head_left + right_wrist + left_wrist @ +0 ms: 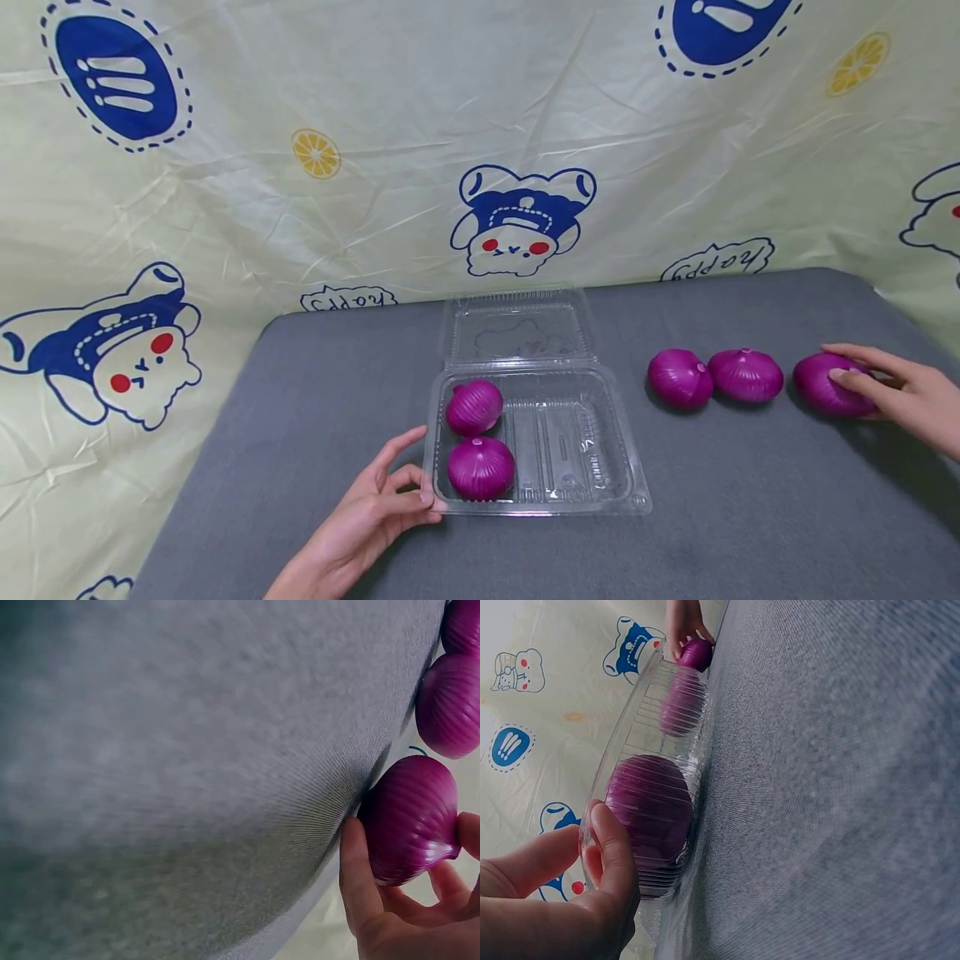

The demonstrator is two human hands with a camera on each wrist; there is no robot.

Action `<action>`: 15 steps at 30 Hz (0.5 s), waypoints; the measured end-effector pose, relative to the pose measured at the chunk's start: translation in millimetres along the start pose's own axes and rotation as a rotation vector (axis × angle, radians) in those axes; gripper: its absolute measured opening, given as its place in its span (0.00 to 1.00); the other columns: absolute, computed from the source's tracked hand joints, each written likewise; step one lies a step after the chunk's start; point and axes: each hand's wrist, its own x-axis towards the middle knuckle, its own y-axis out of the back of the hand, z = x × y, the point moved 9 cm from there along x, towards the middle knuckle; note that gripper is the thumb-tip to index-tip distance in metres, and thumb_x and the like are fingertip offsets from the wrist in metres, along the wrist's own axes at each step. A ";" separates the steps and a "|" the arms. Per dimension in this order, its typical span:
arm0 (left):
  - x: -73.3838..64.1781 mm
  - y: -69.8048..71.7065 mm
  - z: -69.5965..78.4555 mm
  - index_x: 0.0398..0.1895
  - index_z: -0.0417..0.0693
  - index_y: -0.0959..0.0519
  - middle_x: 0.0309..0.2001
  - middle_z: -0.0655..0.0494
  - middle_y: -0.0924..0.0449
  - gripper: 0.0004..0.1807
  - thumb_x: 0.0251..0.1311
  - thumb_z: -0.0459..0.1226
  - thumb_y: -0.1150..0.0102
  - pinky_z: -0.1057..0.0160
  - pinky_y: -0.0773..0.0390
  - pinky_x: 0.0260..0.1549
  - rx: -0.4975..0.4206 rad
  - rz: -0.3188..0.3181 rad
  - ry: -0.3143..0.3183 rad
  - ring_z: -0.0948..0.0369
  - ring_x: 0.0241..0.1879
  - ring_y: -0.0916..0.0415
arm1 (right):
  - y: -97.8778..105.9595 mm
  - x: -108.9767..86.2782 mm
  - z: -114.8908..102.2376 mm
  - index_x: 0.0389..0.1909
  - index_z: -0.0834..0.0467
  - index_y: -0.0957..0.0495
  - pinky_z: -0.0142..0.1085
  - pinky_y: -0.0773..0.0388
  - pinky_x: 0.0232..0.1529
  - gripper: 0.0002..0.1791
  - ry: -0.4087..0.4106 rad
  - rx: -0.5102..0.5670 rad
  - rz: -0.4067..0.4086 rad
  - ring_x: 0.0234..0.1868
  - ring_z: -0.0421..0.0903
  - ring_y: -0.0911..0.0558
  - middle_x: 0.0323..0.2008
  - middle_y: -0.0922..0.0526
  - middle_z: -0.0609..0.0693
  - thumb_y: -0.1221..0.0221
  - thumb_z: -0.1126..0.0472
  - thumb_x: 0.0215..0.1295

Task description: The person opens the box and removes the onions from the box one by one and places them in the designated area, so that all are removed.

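A clear plastic clamshell container (555, 503) lies with its lid folded back on the grey table. Inside its left part sit two purple onions, a rear onion (474, 407) and a front onion (482, 469). My left hand (375, 504) pinches the container's front left rim between thumb and fingers, as the left wrist view shows too. At the far right, my right hand (903, 392) grips another purple onion (828, 385), fingers and thumb curled around it. In the right wrist view this held onion (411, 821) is close at the table surface.
Two more purple onions, a left one (679, 380) and a right one (746, 376), stand side by side between the container and my right hand. Behind the table (337, 383) hangs a pale printed cloth (375, 217).
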 end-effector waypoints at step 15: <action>0.0 -1.0 -0.1 0.76 0.51 0.51 0.35 0.50 0.25 0.42 0.63 0.21 0.48 0.57 0.21 0.46 0.017 -0.019 -0.021 0.54 0.36 0.21 | -6.4 17.2 10.1 0.74 0.64 0.47 0.66 0.56 0.66 0.39 -0.085 -0.014 -0.077 0.70 0.74 0.55 0.68 0.49 0.78 0.60 0.39 0.76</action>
